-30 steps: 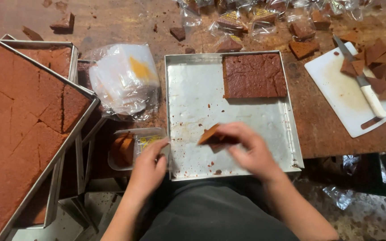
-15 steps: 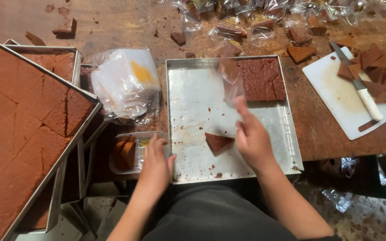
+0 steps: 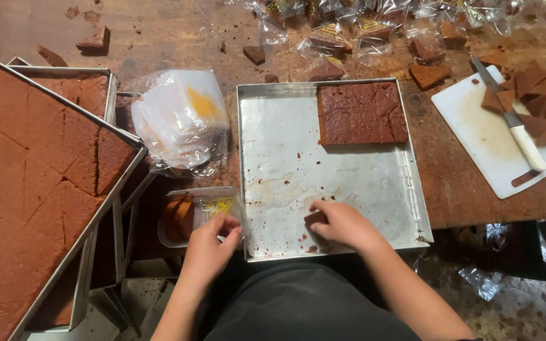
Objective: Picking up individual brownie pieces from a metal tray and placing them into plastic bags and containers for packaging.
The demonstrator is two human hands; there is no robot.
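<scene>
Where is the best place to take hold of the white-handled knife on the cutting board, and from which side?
Probably the white handle of the knife, approached from the near end of the cutting board. The handle lies bare, pointing toward the person, while the blade runs away among brown cake pieces.

Cake slab (image 3: 361,113) in tray (image 3: 285,164) far corner; bag stack (image 3: 181,120) left; cutting board (image 3: 491,139) right
</scene>
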